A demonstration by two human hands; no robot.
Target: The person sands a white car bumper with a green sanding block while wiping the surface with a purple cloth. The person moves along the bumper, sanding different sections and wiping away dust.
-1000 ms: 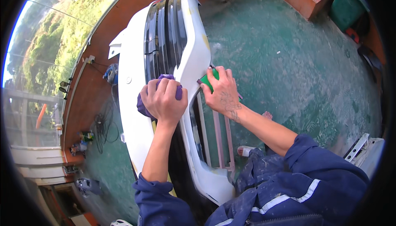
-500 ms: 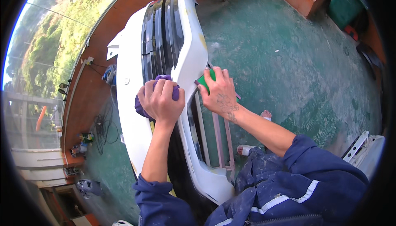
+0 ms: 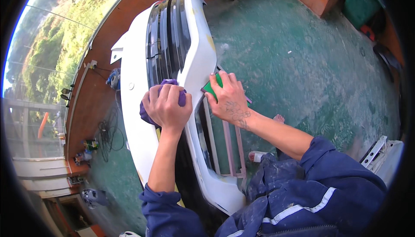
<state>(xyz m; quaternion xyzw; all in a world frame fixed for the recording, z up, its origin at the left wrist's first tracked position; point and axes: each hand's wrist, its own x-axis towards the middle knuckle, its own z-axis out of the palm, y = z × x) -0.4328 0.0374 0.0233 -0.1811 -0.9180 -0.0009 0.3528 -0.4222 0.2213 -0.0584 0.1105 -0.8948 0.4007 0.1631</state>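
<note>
A white car bumper with a black slatted grille stretches away from me, with yellowish patches along its edge. My left hand is closed around a bunched purple cloth and rests over the lower end of the grille. To the right, my right hand grips a green sanding block with a dark underside. The block lies against the bumper's right edge, just above the side opening. My palm and fingers hide part of it.
A pinkish metal stand shows under the bumper. Black cable lies coiled on the green floor at left, near a blue tool. A green bin stands far right; a white panel is at lower right.
Both hands have shifted very slightly left, along with the bumper in the picture. The cloth and the green block are still held.
</note>
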